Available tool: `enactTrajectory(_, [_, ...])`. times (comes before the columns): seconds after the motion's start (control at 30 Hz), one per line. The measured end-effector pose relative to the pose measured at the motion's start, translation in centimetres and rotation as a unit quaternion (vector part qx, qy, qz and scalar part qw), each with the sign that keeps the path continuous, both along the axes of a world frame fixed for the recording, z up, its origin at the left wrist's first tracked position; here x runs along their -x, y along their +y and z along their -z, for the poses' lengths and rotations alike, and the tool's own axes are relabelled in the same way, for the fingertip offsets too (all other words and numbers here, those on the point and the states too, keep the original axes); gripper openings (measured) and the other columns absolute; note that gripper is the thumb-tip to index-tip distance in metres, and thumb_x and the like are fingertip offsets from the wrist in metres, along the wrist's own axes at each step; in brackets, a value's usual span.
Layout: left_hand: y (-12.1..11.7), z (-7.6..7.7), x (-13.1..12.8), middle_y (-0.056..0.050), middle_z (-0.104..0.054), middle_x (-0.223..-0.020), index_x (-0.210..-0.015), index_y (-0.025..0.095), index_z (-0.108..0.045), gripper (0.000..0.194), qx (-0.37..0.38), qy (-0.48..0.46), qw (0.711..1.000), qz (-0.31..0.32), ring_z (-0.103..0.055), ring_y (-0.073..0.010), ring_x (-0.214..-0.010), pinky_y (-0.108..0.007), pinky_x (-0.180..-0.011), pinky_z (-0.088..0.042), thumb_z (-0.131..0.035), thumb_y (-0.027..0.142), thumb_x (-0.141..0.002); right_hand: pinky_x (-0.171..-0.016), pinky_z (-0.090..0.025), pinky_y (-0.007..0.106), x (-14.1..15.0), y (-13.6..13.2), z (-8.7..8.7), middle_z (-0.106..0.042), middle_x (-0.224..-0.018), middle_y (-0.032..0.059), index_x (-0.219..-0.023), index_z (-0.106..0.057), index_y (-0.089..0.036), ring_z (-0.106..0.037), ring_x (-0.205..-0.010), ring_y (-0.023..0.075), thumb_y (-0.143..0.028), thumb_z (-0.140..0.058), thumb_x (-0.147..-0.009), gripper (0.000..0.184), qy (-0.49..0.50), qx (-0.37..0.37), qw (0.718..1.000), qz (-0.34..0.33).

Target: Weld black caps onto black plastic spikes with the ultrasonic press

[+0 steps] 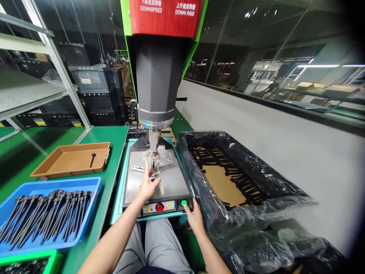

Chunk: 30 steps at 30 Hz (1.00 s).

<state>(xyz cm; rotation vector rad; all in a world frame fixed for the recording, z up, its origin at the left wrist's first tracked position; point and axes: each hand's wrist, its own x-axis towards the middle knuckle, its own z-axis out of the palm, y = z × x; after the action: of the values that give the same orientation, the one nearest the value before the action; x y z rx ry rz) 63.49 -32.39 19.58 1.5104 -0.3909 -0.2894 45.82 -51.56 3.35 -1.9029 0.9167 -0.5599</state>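
Note:
A press machine with a dark grey head (pixel 158 76) stands in front of me. Its narrow metal horn (pixel 154 140) reaches down to a small metal fixture (pixel 154 161) on the steel base plate (pixel 134 186). My left hand (pixel 148 186) is open beside the fixture, its index finger up against the near left side and its thumb spread to the right. Whether a part sits inside the fixture I cannot make out. At the base's front right corner, the thumb of my right hand (pixel 195 217) lies on the green button (pixel 184 203), with the fingers apart along the side.
A red button (pixel 159 207) is on the front panel. On the left, a blue tray (pixel 95 186) holds many black stemmed parts, and a brown tray (pixel 71 158) holds one. A green bin (pixel 54 258) is nearer. To the right, a plastic-lined box (pixel 196 182) contains cardboard and black parts.

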Motion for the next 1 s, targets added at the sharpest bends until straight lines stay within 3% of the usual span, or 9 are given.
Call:
enactTrajectory(0.2, [-0.2,-1.0,-0.3,-0.015,-0.026,-0.157,-0.153,0.029,-0.003,0.104,0.008,-0.025,0.999,-0.02,-0.038,-0.0276,-0.137,-0.041,-0.102,-0.044,-0.071,0.029,-0.074,-0.105,-0.04,0.047,0.4,3.4,-3.5,-0.051,-0.133,0.0186,-0.129,-0.052,-0.015,-0.049,-0.125,0.0325,-0.051,-0.052,-0.083,0.058,-0.091,0.124,0.988,0.03])
enactTrajectory(0.4, [0.1,-1.4,0.1,-0.017,-0.029,-0.155,-0.151,0.021,-0.019,0.089,0.019,-0.029,0.999,-0.041,-0.041,-0.0277,-0.135,-0.038,-0.101,-0.045,-0.067,0.034,-0.077,-0.088,-0.054,0.039,-4.2,7.9,-7.2,-0.068,-0.112,0.0128,-0.125,-0.056,-0.018,-0.065,-0.101,0.0245,-0.036,-0.049,-0.09,0.04,-0.159,0.019,0.976,-0.148])
enactTrajectory(0.57, [0.5,-1.8,0.3,-0.012,-0.022,-0.158,-0.15,0.025,-0.022,0.084,0.064,-0.057,0.996,-0.035,-0.036,-0.0268,-0.138,-0.037,-0.101,-0.046,-0.066,0.035,-0.079,-0.09,-0.052,0.039,-10.9,9.8,-11.6,-0.071,-0.107,0.0094,-0.131,-0.056,-0.02,-0.067,-0.097,0.0236,-0.032,-0.044,-0.092,0.042,-0.181,0.014,0.948,-0.263])
enactTrajectory(0.67, [0.7,-2.5,0.2,-0.012,-0.021,-0.159,-0.149,0.026,-0.026,0.083,0.084,-0.058,0.994,-0.035,-0.037,-0.0286,-0.138,-0.039,-0.101,-0.047,-0.068,0.037,-0.078,-0.088,-0.052,0.037,-14.5,10.4,-14.3,-0.072,-0.106,0.0085,-0.137,-0.051,-0.02,-0.067,-0.096,0.0241,-0.029,-0.045,-0.09,0.048,-0.167,0.02,0.949,-0.267])
enactTrajectory(0.77, [0.7,-3.3,0.0,-0.013,-0.025,-0.157,-0.148,0.024,-0.031,0.081,0.089,-0.06,0.993,-0.041,-0.038,-0.0291,-0.137,-0.04,-0.106,-0.042,-0.069,0.04,-0.078,-0.081,-0.053,0.035,-17.1,10.3,-16.5,-0.073,-0.089,0.007,-0.14,-0.047,-0.018,-0.068,-0.082,0.0231,-0.028,-0.043,-0.09,0.052,-0.146,0.037,0.958,-0.244])
enactTrajectory(0.9, [0.8,-3.8,-0.5,-0.014,-0.028,-0.156,-0.148,0.023,-0.031,0.083,0.092,-0.077,0.993,-0.021,-0.037,-0.0288,-0.138,-0.039,-0.107,-0.041,-0.07,0.04,-0.077,-0.077,-0.053,0.033,-19.5,9.4,-18.6,-0.069,-0.072,0.0028,-0.142,-0.045,-0.02,-0.065,-0.071,0.0209,-0.03,-0.041,-0.093,0.051,-0.122,0.05,0.973,-0.188])
enactTrajectory(1.0, [0.8,-3.6,-0.8,-0.016,-0.035,-0.152,-0.148,0.022,-0.029,0.084,0.084,-0.068,0.994,-0.013,-0.043,-0.0274,-0.133,-0.039,-0.104,-0.043,-0.069,0.037,-0.076,-0.073,-0.053,0.03,-20.8,8.5,-19.5,-0.065,-0.065,0.0002,-0.139,-0.047,-0.021,-0.064,-0.069,0.019,-0.029,-0.047,-0.092,0.048,-0.105,-0.007,0.979,-0.172])
